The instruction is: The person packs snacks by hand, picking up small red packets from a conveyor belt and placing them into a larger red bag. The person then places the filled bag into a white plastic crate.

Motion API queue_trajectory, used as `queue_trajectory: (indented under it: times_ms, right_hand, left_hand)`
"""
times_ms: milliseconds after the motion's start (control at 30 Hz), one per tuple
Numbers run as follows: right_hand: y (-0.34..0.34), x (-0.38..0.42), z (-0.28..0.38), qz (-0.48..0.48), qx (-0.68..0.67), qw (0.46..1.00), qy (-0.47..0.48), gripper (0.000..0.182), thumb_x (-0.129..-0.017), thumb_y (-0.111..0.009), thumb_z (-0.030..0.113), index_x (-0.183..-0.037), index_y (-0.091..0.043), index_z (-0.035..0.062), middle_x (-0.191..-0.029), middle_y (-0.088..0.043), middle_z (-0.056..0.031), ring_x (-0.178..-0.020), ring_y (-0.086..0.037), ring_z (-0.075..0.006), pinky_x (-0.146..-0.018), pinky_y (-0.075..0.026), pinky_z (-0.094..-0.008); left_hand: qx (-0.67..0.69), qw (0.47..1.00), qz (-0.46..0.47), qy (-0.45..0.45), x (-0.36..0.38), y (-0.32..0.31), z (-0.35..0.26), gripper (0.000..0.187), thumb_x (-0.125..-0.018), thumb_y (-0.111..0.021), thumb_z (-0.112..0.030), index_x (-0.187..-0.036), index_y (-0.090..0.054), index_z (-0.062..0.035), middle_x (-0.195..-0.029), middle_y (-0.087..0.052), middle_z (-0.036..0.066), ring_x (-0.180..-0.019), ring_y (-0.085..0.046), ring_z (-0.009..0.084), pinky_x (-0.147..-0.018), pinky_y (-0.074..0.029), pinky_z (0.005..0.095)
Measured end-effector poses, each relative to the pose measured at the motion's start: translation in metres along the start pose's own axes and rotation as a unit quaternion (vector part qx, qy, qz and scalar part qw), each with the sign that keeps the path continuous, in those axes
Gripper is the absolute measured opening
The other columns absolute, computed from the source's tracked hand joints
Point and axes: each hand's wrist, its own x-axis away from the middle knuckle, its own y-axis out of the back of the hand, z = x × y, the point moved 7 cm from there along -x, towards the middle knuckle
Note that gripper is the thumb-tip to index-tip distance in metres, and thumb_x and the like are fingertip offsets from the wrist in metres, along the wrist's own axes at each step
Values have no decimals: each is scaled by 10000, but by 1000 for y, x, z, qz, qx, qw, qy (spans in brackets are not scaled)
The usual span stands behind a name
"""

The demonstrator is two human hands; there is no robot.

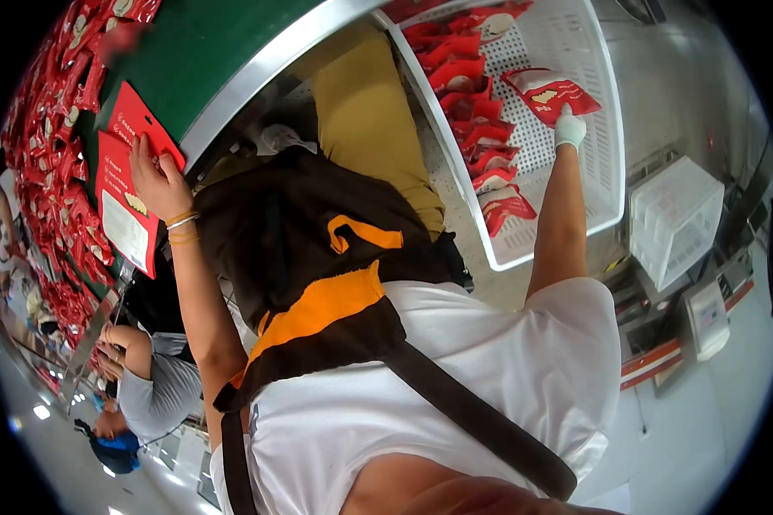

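My left hand, bare with bands at the wrist, is closed on flat red printed pouches at the edge of the green work surface. One pouch shows a white label panel, and another with a hang hole overlaps it. My right hand, in a pale glove, grips the lower edge of a filled red pouch inside a white plastic crate. Along the crate's left side stands a row of similar filled pouches. The fingertips of my right hand are partly hidden against the pouch.
A large heap of red packets covers the far left of the green surface, which has a metal rim. Stacked white crates stand at the right. A co-worker in a grey shirt sits at the lower left.
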Motion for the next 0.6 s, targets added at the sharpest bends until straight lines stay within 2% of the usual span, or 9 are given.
queue_trajectory:
  times_ms: [67, 267, 300, 333, 433, 500, 533, 567, 600]
  right_hand:
    - [-42, -31, -3, 76, 131, 988, -25, 519, -943, -498, 438, -1045, -684, -35, -1052, -675, -262, -1045, -629, -393, -912, -464, -430]
    - [-143, -76, 35, 189, 237, 952, 33, 537, -945, -480, 461, -1080, -662, -26, -1039, -662, -284, -1002, -635, -410, -881, -485, -467]
    - [-160, -70, 37, 238, -42, 968, -71, 476, -940, -541, 405, -1183, -603, 1, -1042, -675, -220, -947, -666, -348, -806, -518, -443]
    - [-168, -55, 53, 238, -304, 902, -195, 480, -935, -602, 349, -1286, -543, 28, -1046, -687, -156, -891, -697, -285, -730, -551, -418]
    - [-174, -55, 89, 221, -374, 883, -179, 454, -955, -573, 355, -1284, -544, 43, -1005, -670, -88, -868, -691, -245, -691, -550, -367]
    - [-169, -59, 94, 221, -380, 884, -162, 392, -936, -587, 313, -1232, -580, 56, -1198, -634, -125, -962, -681, -264, -693, -561, -380]
    - [-171, -62, 94, 267, -212, 940, -6, 347, -923, -594, 303, -1178, -609, 69, -1186, -641, -134, -971, -672, -282, -729, -552, -394]
    - [-170, -61, 93, 237, 48, 953, 184, 304, -911, -600, 294, -1125, -638, 82, -1174, -649, -142, -980, -663, -300, -765, -543, -408]
    - [-168, -58, 90, 151, 213, 909, 325, 264, -898, -607, 285, -1071, -668, 95, -1161, -657, -150, -989, -654, -318, -801, -534, -423]
  left_hand:
    - [-6, 1000, 6, -2, -1, 3, -4, 423, -910, -511, -211, -1270, -583, -1, -1331, -564, 212, -1230, -521, 395, -1041, -398, 459]
    - [-31, 999, 23, -2, -6, 4, -11, 420, -908, -453, -147, -1274, -569, 23, -1326, -558, 221, -1219, -530, 391, -1036, -400, 445]
    - [-19, 1000, 20, 5, -6, 4, -11, 421, -894, -473, -152, -1262, -577, 23, -1313, -564, 225, -1208, -533, 398, -1033, -402, 453]
    - [-7, 1000, 16, 12, -6, 6, -10, 422, -879, -493, -158, -1249, -585, 24, -1300, -571, 228, -1198, -536, 406, -1030, -405, 462]
    - [-19, 999, 22, 13, -6, 7, -8, 434, -859, -497, -150, -1252, -589, 7, -1319, -565, 206, -1215, -524, 394, -1032, -402, 458]
    - [-31, 999, 23, 13, -4, 7, -9, 448, -844, -503, -140, -1265, -588, -15, -1327, -564, 184, -1232, -511, 382, -1039, -395, 464]
    - [-33, 999, 18, 16, -4, 6, -7, 447, -836, -514, -131, -1263, -592, -28, -1321, -567, 180, -1226, -513, 383, -1040, -394, 463]
    - [-22, 999, 12, 27, -2, 4, -4, 440, -824, -525, -129, -1246, -602, -31, -1306, -577, 175, -1222, -519, 378, -1038, -399, 461]
    - [-20, 999, 1, 40, 0, 6, 1, 434, -811, -535, -126, -1229, -611, -34, -1291, -587, 170, -1218, -524, 372, -1036, -405, 460]
